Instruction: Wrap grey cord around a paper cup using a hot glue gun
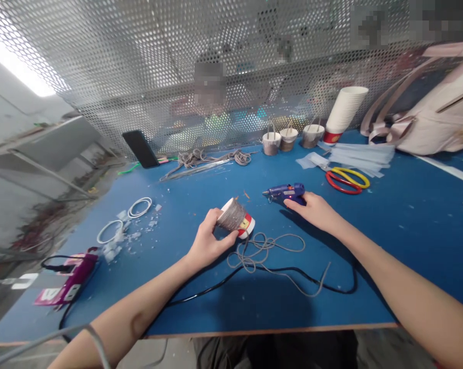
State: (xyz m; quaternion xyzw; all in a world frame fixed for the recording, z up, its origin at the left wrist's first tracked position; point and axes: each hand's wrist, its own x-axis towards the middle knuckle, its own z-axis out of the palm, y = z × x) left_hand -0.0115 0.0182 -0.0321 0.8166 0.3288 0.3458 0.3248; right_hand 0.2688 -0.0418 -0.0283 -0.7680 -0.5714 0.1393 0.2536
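My left hand [211, 241] grips a paper cup [233, 216], tilted on its side above the blue table. Grey cord is wound round most of the cup, while a red and white band shows near its base. From the cup, loose grey cord [268, 248] trails in loops over the table. On the right, my right hand [316, 210] is closed round a blue hot glue gun [287, 192], its nozzle pointing left, apart from the cup. A black cable [224, 283] runs behind the loose cord towards my right forearm.
Cord-wrapped cups with handles [271, 143], a stack of paper cups [344, 113], scissors [346, 180] and clear strips [364, 156] lie at the back right. Cord bundles [212, 160] and a phone [140, 148] are behind. Left are white rings [140, 207] and a purple power strip [72, 279].
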